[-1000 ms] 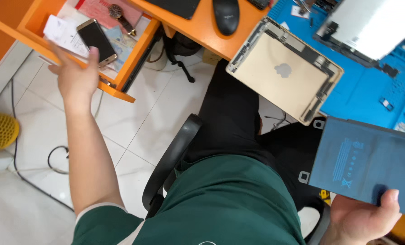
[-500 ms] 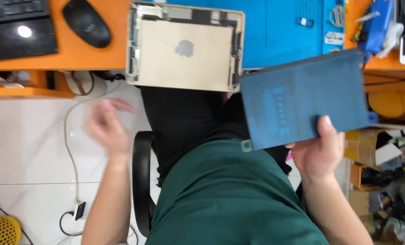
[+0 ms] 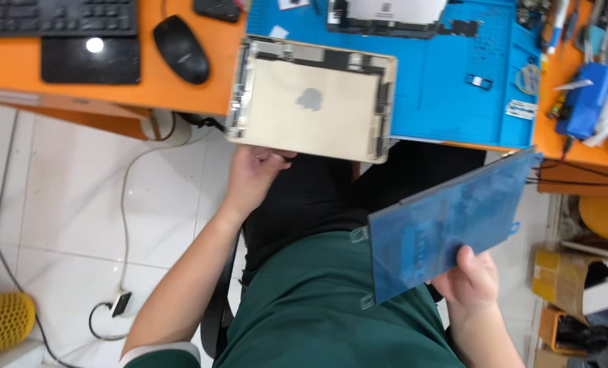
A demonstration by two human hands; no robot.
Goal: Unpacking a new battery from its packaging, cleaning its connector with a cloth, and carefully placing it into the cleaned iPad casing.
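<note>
My left hand [image 3: 253,174] grips the near edge of an open gold tablet back shell [image 3: 311,99], which overhangs the front edge of the orange desk [image 3: 113,95]. My right hand [image 3: 469,281] holds a flat blue-wrapped rectangular panel [image 3: 447,221] by its lower corner, tilted above my lap. I am seated in a green shirt and black trousers on a black chair.
A blue work mat [image 3: 447,75] covers the desk's right part, with a white tablet screen assembly [image 3: 389,17] at its far edge. A black mouse [image 3: 181,49], keyboard [image 3: 55,17] and small tools lie on the desk. Cables and a yellow basket [image 3: 4,327] are on the white floor.
My left hand came back from the drawer at the left and took hold of the tablet shell's near edge. The blue panel in my right hand tilted and lowered.
</note>
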